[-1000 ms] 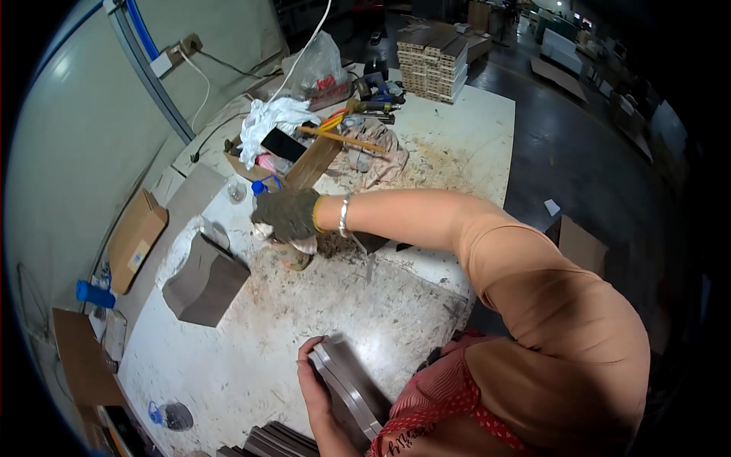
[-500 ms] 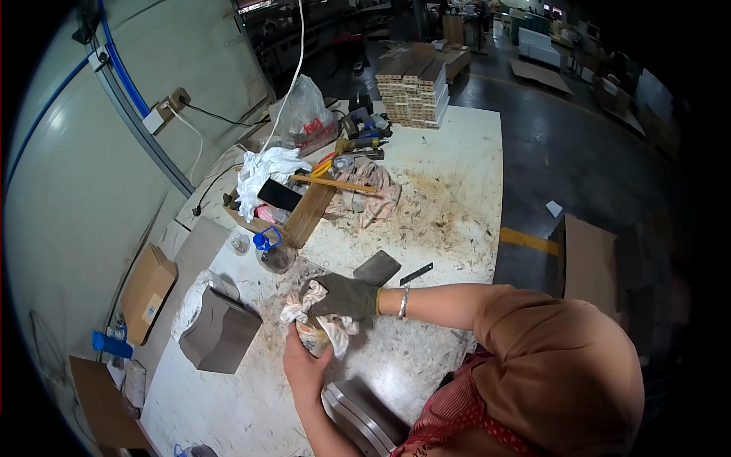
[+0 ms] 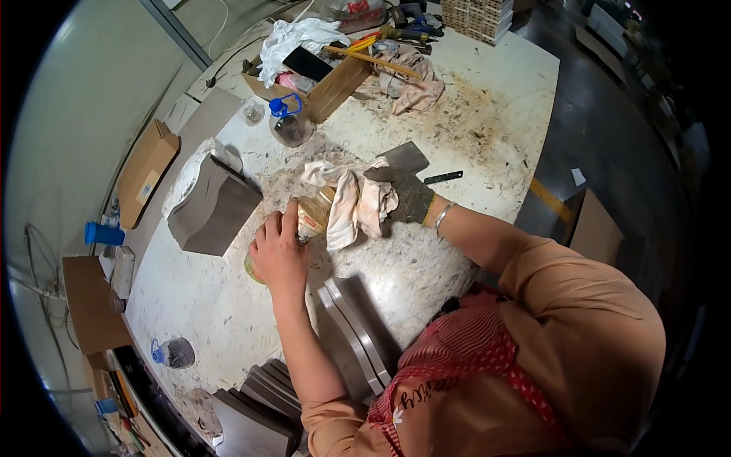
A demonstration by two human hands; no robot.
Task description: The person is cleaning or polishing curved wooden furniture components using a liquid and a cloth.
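My bare left hand is wrapped around a yellowish labelled container, tilted over the table. A greenish part of something shows under the wrist side of this hand; whether it belongs to the container I cannot tell. My right hand, in a dark grey-green glove, grips a stained white-pink rag that hangs in folds beside the container's upper end. Just beyond the glove lie a grey block and a thin black strip. Below my hands stand curved grey pieces with pale edges.
Another curved grey piece stands left, against white wrapping. A blue-capped jug is near a wooden box of cloths and a phone. A clear bottle lies at the lower left, near stacked grey pieces. Dust covers the white table.
The view has tilted downward. My right hand has drawn the rag away from the container to the right, where it hangs loose. My left hand still holds the container, now more from above.
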